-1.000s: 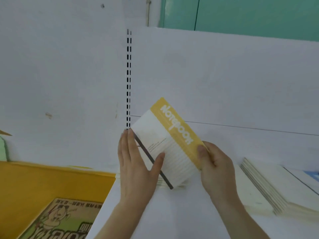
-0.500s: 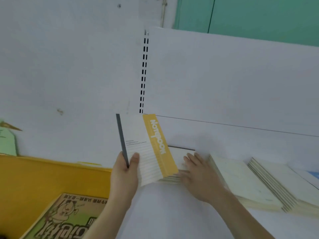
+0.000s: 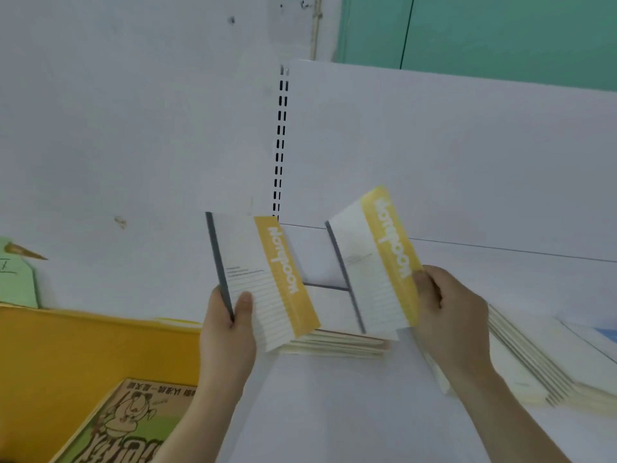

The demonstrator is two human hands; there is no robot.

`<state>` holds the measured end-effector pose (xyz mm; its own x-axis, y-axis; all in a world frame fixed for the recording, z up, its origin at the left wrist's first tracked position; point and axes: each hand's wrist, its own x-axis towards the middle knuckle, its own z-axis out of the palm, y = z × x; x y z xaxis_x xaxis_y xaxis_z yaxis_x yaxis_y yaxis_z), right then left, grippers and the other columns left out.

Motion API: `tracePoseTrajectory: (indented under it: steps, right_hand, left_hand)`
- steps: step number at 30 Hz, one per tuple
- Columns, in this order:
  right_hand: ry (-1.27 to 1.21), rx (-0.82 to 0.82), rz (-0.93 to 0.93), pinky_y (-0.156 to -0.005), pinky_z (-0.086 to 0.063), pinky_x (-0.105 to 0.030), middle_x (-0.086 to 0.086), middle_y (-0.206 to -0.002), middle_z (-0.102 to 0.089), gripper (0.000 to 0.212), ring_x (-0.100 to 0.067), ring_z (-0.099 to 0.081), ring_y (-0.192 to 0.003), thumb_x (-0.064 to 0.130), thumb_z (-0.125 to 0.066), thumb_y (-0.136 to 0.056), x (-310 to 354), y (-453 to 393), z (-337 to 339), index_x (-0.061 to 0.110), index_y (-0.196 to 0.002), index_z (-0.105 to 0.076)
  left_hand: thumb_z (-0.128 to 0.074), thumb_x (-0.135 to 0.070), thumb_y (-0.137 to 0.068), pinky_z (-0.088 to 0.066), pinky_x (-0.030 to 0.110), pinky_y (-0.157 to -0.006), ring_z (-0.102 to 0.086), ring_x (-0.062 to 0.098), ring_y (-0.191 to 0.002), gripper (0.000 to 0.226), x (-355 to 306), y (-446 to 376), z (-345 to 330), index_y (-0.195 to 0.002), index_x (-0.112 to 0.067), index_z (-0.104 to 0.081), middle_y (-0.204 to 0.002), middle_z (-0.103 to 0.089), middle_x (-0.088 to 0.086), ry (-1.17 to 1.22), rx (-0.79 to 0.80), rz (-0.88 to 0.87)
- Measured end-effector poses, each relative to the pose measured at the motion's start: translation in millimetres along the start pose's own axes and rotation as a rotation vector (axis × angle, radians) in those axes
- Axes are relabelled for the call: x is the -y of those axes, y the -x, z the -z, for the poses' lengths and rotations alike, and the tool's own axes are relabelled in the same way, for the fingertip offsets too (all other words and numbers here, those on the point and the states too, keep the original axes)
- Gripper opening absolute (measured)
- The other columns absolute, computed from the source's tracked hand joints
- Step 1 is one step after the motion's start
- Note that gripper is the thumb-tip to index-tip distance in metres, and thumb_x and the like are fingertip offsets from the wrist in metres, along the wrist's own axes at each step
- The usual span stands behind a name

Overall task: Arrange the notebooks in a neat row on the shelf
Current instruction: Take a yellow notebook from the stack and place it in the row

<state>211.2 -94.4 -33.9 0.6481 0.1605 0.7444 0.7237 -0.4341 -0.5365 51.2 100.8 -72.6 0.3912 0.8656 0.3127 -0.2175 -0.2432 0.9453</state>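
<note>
Two thin white paper notebooks, each with a yellow band printed "Notebook" and a grey spine, are held up above a white shelf [image 3: 334, 412]. The left notebook [image 3: 260, 279] stands nearly upright, leaning a little to the left at the top; the left hand [image 3: 227, 332] grips its lower spine edge, thumb curled across the lined cover. The right notebook [image 3: 374, 262] tilts with its top to the right; the right hand [image 3: 450, 319] pinches its yellow edge low down, thumb in front and fingers behind.

Between and just below the two, a short flat stack of cream-edged notebooks [image 3: 334, 342] lies on the shelf, its top cover showing a grey spine. To the right, behind the right forearm, more cream notebooks [image 3: 534, 359] lie fanned in overlapping layers.

Behind stands a white back panel with a slotted upright strip [image 3: 280, 145]. To the left sits a yellow shelf [image 3: 83, 355] holding a green cartoon-printed booklet [image 3: 130, 426].
</note>
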Motion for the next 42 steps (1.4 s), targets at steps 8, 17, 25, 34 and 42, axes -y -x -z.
tracePoseTrajectory:
  steps: [8, 17, 25, 34, 42]
  right_hand:
    - [-0.209, 0.017, -0.338, -0.064, -0.045, -0.028, 0.010, -0.067, -0.066, 0.026, -0.003, -0.058, -0.067, 0.031, -0.053, -0.096, 9, 55, -1, 0.019, -0.079, -0.070]
    - [-0.222, -0.008, -0.413, -0.070, -0.050, -0.021, 0.024, -0.089, -0.068, 0.022, 0.002, -0.063, -0.081, 0.029, -0.047, -0.099, -43, 78, 82, 0.043, -0.097, -0.064]
    - [-0.073, 0.012, -0.437, -0.081, -0.042, -0.006, 0.037, -0.108, -0.057, 0.039, 0.017, -0.050, -0.102, 0.030, -0.045, -0.100, -117, 97, 205, 0.058, -0.127, -0.042]
    - [0.205, -0.017, -0.433, -0.088, -0.042, -0.022, 0.015, -0.121, -0.047, 0.065, 0.000, -0.047, -0.107, 0.042, -0.051, -0.094, -231, 113, 385, 0.031, -0.151, -0.023]
    - [0.271, 0.037, -0.436, -0.082, -0.031, 0.000, 0.028, -0.135, -0.024, 0.080, 0.022, -0.029, -0.105, 0.042, -0.055, -0.094, -309, 102, 477, 0.031, -0.153, -0.002]
  left_hand:
    - [-0.051, -0.044, -0.097, -0.057, 0.041, -0.075, -0.068, 0.009, -0.087, 0.019, -12, 48, -55, -0.099, -0.029, -0.062, -0.093, -0.072, -0.009, 0.169, 0.291, 0.055]
    - [-0.053, -0.025, -0.101, -0.060, 0.054, -0.074, -0.070, 0.018, -0.099, 0.025, -12, 113, -122, -0.117, -0.042, -0.057, -0.111, -0.071, -0.012, 0.274, 0.753, 0.243]
    - [-0.040, -0.039, -0.102, -0.055, 0.040, -0.040, -0.066, 0.024, -0.064, 0.018, -52, 215, -221, -0.109, -0.034, -0.056, -0.080, -0.065, -0.011, 0.205, 0.693, 0.132]
    - [-0.039, -0.033, -0.105, -0.053, 0.040, -0.036, -0.066, 0.026, -0.051, 0.023, -89, 370, -359, -0.120, -0.043, -0.053, -0.078, -0.067, -0.008, 0.176, 0.863, 0.078]
    - [-0.039, -0.027, -0.105, -0.047, 0.028, -0.033, -0.064, 0.021, -0.049, 0.045, -107, 452, -463, -0.145, -0.047, -0.031, -0.092, -0.068, -0.010, 0.162, 0.842, 0.011]
